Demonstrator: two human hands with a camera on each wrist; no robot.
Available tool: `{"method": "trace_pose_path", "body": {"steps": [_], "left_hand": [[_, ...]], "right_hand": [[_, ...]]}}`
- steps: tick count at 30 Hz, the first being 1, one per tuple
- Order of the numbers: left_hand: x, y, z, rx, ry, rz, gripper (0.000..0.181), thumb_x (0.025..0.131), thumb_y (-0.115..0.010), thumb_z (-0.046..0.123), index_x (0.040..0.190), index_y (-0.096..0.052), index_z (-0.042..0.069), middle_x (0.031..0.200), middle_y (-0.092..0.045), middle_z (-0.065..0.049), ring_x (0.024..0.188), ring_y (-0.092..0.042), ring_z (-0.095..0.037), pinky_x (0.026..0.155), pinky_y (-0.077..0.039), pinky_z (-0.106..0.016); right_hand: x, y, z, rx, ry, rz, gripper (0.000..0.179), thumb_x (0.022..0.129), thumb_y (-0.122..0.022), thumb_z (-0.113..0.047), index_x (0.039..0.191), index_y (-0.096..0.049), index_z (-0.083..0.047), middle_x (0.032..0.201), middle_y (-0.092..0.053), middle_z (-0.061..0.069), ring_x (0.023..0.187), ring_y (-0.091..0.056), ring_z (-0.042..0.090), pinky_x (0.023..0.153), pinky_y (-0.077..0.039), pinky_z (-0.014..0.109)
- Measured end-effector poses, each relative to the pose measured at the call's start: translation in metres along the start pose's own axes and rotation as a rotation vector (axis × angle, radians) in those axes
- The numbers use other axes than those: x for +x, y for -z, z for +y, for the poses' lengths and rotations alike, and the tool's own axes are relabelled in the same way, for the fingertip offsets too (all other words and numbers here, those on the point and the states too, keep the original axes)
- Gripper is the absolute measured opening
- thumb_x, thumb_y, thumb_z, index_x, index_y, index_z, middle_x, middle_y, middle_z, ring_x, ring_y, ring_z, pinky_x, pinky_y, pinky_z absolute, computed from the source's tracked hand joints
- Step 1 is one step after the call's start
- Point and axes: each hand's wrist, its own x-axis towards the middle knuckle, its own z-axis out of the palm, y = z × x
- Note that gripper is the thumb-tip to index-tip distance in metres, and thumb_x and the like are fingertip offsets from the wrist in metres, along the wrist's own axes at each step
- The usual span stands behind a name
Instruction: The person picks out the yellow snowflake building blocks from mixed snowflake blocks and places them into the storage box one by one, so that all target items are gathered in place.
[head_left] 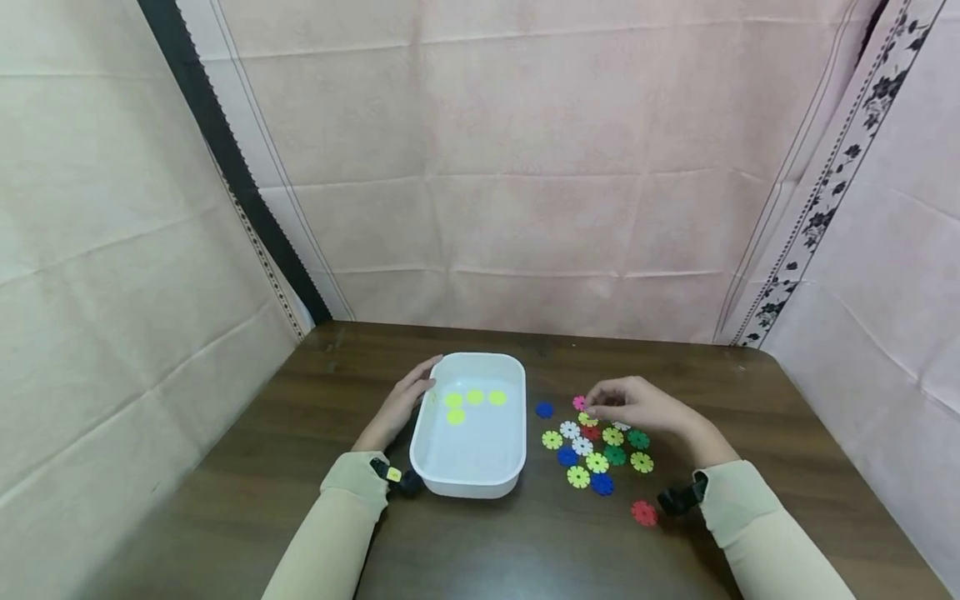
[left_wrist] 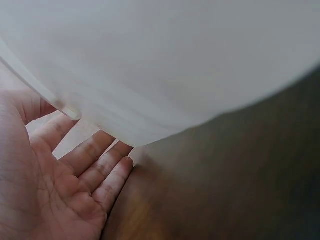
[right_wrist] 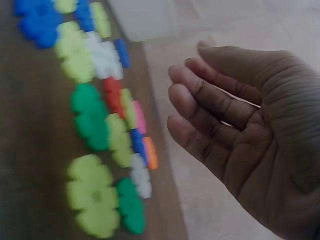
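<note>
A white plastic tub [head_left: 468,467] stands on the table with several yellow discs [head_left: 475,397] on its floor. At its far left side my left hand [head_left: 401,408] holds the rim. The left wrist view has the thumb at the tub's rim and the other fingers spread along the outside wall. My right hand [head_left: 641,408] hovers over the far end of a group of flower-shaped plastic discs, close to a pink disc [head_left: 579,402]. In the right wrist view the right hand's fingers [right_wrist: 192,100] are loosely bent, with nothing seen between them and the thumb.
Blue, white, green, red and yellow discs lie grouped right of the tub, among them a green disc [head_left: 638,439] and a blue disc [head_left: 602,484]. One red disc [head_left: 643,512] lies apart, nearer the right wrist. Cloth walls [head_left: 525,167] enclose the brown table [head_left: 465,550].
</note>
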Motion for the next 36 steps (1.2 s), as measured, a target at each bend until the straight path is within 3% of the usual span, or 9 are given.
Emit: {"method": "trace_pose_path", "body": {"steps": [7, 14, 23, 36], "left_hand": [[0.001, -0.001, -0.001, -0.007, 0.006, 0.008, 0.046, 0.103, -0.050, 0.038, 0.149, -0.047, 0.034, 0.157, -0.040, 0.005, 0.145, -0.034, -0.022, 0.117, -0.027, -0.055], [0.002, -0.001, -0.002, -0.009, 0.010, 0.011, 0.045, 0.103, -0.050, 0.037, 0.148, -0.048, 0.035, 0.156, -0.041, 0.006, 0.145, -0.033, -0.019, 0.117, -0.027, -0.054], [0.001, 0.000, -0.002, -0.014, 0.001, 0.007, 0.045, 0.104, -0.050, 0.035, 0.149, -0.048, 0.033, 0.158, -0.039, 0.006, 0.147, -0.030, -0.019, 0.116, -0.027, -0.055], [0.001, 0.000, -0.001, -0.006, 0.012, 0.007, 0.047, 0.104, -0.048, 0.035, 0.151, -0.045, 0.031, 0.158, -0.038, 0.004, 0.148, -0.029, -0.021, 0.117, -0.025, -0.056]], "right_hand": [[0.004, -0.015, 0.021, -0.172, 0.011, 0.025, 0.023, 0.095, -0.072, -0.022, 0.114, -0.070, -0.009, 0.096, -0.067, -0.004, 0.085, -0.060, 0.014, 0.075, -0.054, 0.029], [0.004, -0.019, 0.030, -0.244, -0.025, 0.045, 0.027, 0.093, -0.074, -0.025, 0.113, -0.067, -0.008, 0.097, -0.061, 0.002, 0.081, -0.053, 0.015, 0.071, -0.050, 0.030], [0.008, -0.025, 0.035, -0.235, -0.058, 0.064, 0.032, 0.089, -0.078, -0.030, 0.109, -0.064, -0.010, 0.098, -0.060, 0.003, 0.083, -0.052, 0.015, 0.071, -0.050, 0.030], [0.007, -0.020, 0.033, -0.121, -0.001, 0.085, 0.017, 0.095, -0.071, -0.015, 0.109, -0.062, -0.015, 0.094, -0.067, -0.004, 0.086, -0.062, 0.015, 0.074, -0.054, 0.030]]}}
